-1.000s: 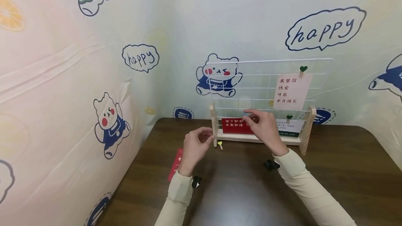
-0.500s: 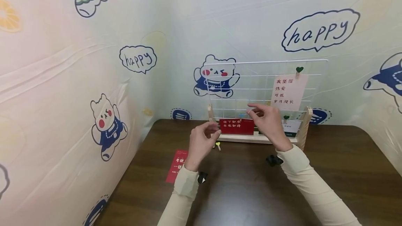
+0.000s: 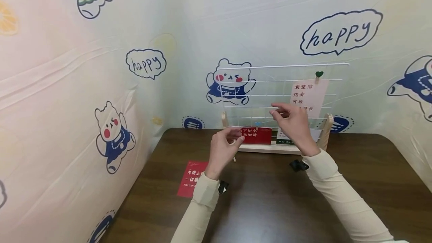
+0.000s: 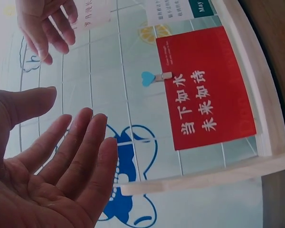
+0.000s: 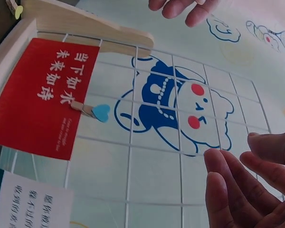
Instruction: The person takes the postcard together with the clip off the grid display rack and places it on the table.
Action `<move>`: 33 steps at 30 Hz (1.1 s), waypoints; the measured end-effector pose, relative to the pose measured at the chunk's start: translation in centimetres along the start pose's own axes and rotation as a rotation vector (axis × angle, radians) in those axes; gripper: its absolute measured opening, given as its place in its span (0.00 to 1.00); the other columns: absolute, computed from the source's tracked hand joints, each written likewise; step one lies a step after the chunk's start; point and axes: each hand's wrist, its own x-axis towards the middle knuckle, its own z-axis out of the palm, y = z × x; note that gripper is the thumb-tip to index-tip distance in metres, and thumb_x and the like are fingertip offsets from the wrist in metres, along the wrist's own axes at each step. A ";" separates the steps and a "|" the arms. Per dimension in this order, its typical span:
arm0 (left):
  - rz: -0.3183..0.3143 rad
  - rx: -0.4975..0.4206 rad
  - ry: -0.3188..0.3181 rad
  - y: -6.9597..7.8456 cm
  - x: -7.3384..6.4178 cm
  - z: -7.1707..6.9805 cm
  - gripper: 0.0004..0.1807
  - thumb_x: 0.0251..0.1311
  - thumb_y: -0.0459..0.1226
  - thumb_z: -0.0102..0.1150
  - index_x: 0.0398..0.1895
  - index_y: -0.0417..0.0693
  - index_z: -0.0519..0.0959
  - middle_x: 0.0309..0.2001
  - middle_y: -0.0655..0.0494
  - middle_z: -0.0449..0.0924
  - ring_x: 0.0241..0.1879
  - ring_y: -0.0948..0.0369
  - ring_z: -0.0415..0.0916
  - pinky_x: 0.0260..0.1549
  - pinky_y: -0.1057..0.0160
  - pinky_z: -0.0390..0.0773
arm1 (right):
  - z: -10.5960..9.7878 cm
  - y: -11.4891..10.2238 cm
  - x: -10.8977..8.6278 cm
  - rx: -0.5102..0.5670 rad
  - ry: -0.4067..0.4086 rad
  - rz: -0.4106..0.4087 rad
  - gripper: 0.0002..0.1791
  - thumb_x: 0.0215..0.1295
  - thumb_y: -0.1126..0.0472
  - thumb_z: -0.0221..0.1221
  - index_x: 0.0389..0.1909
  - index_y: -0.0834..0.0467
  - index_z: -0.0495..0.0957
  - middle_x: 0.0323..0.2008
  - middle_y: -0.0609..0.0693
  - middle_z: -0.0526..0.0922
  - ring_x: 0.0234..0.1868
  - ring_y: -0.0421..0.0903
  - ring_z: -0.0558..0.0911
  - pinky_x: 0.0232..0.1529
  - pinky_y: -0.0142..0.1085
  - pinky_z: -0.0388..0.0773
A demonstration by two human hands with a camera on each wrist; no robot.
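Observation:
A white wire grid rack [image 3: 283,65] in a wooden base stands at the back of the table. Low on it, a blue heart clip [image 5: 101,113] fastens a red card [image 4: 213,95] with white writing to a wire. My left hand [image 3: 224,151] hovers in front of the rack's left end, fingers loosely spread and holding nothing. Up and to the right, my right hand [image 3: 293,126] is in the air before the grid, also empty, its fingers bent lightly. It partly covers a pink card [image 3: 310,91] and a white-and-green card [image 3: 281,138] on the rack.
A second red card [image 3: 192,179] lies on the brown table [image 3: 263,201], partly behind the left wrist. A yellow heart clip [image 5: 18,12] is by the rack's left foot. A green heart clip [image 3: 319,74] holds the pink card. Printed cloth hangs behind and at left.
My right hand has let go of the blue heart clip on the red card and drawn back up and right. My left hand has shifted right and slightly up, across the rack's left end.

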 end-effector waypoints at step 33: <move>0.128 0.005 -0.042 3.5 3.2 3.6 0.16 0.65 0.40 0.70 0.55 0.50 0.86 0.45 0.53 0.91 0.40 0.61 0.88 0.44 0.69 0.86 | -5.0 -0.5 3.5 -0.014 0.141 0.024 0.15 0.74 0.60 0.63 0.57 0.60 0.86 0.42 0.63 0.90 0.28 0.34 0.85 0.31 0.13 0.73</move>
